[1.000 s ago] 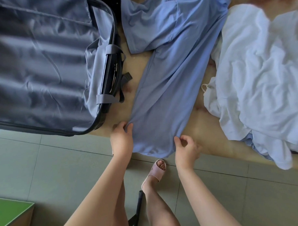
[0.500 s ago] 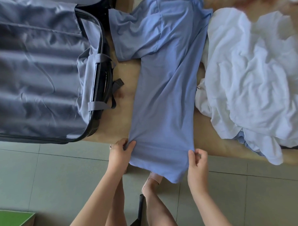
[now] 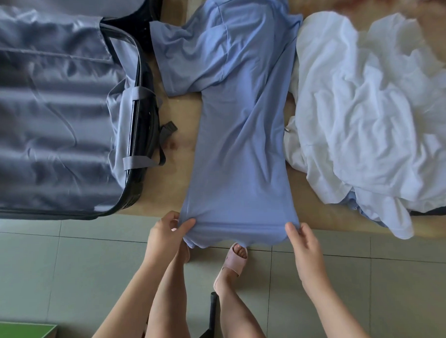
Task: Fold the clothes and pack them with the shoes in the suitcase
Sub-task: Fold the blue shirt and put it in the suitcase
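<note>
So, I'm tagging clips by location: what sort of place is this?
Probably a bedroom or similar home room: an open suitcase and a blue shirt lie on a tan surface beside a heap of white clothes, above a tiled floor.

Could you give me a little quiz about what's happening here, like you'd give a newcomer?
1. True or false: the blue T-shirt lies between the suitcase and the pile of white clothes.
2. Which part of the blue T-shirt does the left hand pinch? A) the collar B) a sleeve C) the bottom hem
3. Fill in: the foot just below the shirt's hem wears a pink ____.

Key: 1 true; 2 C; 3 slipper.
</note>
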Motion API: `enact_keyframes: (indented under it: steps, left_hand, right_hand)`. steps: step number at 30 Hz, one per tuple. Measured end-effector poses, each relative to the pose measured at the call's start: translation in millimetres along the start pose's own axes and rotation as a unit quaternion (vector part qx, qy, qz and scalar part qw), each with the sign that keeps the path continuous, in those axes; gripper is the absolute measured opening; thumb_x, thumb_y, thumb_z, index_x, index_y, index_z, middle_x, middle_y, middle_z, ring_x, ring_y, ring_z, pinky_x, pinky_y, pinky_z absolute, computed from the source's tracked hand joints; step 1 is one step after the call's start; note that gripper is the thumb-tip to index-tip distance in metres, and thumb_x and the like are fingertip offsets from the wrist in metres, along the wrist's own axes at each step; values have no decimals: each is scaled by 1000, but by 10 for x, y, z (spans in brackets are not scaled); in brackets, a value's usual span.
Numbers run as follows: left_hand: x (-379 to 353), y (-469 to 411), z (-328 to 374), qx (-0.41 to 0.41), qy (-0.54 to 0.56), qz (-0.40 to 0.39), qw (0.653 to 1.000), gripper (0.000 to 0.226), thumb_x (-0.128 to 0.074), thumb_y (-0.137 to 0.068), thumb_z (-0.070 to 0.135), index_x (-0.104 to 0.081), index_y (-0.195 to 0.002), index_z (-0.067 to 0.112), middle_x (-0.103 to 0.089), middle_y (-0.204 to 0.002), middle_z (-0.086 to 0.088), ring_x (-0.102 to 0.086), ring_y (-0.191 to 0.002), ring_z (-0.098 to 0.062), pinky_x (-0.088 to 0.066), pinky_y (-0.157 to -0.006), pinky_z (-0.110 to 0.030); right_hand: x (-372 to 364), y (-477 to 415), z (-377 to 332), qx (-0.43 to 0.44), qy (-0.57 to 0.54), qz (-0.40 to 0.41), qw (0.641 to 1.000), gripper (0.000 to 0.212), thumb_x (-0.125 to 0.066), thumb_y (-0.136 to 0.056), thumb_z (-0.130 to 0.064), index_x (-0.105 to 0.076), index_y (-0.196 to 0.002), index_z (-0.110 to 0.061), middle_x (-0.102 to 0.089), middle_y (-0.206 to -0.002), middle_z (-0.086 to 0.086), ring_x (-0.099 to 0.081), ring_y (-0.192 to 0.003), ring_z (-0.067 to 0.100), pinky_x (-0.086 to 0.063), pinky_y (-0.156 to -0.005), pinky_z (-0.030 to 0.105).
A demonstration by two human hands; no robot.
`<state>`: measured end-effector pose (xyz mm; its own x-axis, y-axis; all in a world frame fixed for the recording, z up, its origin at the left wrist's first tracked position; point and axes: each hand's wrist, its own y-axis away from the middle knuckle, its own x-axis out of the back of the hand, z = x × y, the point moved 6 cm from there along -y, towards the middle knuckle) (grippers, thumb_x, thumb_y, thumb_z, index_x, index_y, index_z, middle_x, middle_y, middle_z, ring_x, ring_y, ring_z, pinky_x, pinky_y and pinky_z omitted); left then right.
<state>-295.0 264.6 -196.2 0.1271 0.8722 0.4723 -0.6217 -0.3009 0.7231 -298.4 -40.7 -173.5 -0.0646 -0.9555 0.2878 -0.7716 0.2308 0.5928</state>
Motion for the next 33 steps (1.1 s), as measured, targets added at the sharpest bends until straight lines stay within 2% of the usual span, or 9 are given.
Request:
enact_keyframes:
  steps: [5,8,11,17,21,23,25,30,33]
  left_hand:
    - [-12,45,45,-32,-12,27,999,13,-58,-94,22,-55,-88,11,-55,-66,4,-48,-60,-9,-31,-48,-16]
    - [-59,64,-9,-6,-11,13,1000,15,-62,-91,24,-54,-86,11,-55,-68,2,-51,-64,-16,-32,-51,-19]
    - [-128,61,-122,16,-48,-27,998,24,-75,-79,21,-53,-73,14,-58,-67,0,-52,-61,-16,-31,-51,-23]
    - [-96,92,-208,2,-76,8,997,40,-62,-87,9,-36,-58,15,-37,-52,1,-33,-51,-18,-20,-48,-30]
    - [-49,106,-251,-26,-55,30,998,14,-47,-95,3,-54,-90,-8,-58,-86,-31,-51,-85,-48,-24,-55,-33]
    - [-60,96,-317,-27,-42,29,998,21,-42,-98,3,-51,-107,-13,-57,-101,-35,-51,-98,-49,-26,-60,-34]
    - [-114,114,-367,-13,-23,9,1000,26,-40,-100,6,-47,-116,-13,-58,-96,-30,-52,-101,-46,-36,-65,-31]
    - [-259,254,-455,53,-5,-95,994,21,-71,-83,27,-55,-86,15,-62,-73,3,-56,-63,-10,-35,-48,-14]
    - [-258,299,-584,73,-25,-91,993,37,-80,-74,17,-47,-58,14,-49,-43,12,-45,-48,-9,-29,-45,-17]
  right_hand:
    - [7,-24,121,-24,1,-40,999,27,-62,-92,-21,-48,-78,-2,-48,-63,1,-42,-56,7,-31,-50,15]
    - [-94,-36,292,-91,10,-96,991,12,-69,-85,-9,-63,-90,-1,-71,-82,6,-64,-73,10,-48,-67,18]
    - [-128,-23,485,-132,58,-129,981,16,-73,-79,-2,-64,-91,2,-72,-92,13,-65,-83,21,-50,-77,32]
    - [-84,16,553,-122,96,-104,982,12,-64,-83,-7,-59,-91,0,-66,-89,20,-61,-81,30,-44,-70,27]
    - [-84,65,576,-127,86,-103,983,16,-66,-84,-8,-55,-90,1,-64,-79,20,-60,-73,24,-42,-68,31]
    - [-94,91,573,-130,69,-99,984,15,-68,-85,-9,-55,-88,-2,-69,-81,15,-64,-75,23,-44,-68,32]
    - [-106,120,586,-136,46,-94,985,14,-68,-85,-8,-56,-89,-2,-71,-82,12,-66,-78,22,-47,-70,31]
    - [-182,245,614,-178,12,-140,974,11,-67,-86,-8,-67,-97,-5,-74,-92,5,-69,-86,14,-51,-69,18]
    - [-197,296,636,-185,19,-165,969,14,-66,-86,-8,-67,-100,-10,-74,-96,3,-69,-89,13,-51,-74,20]
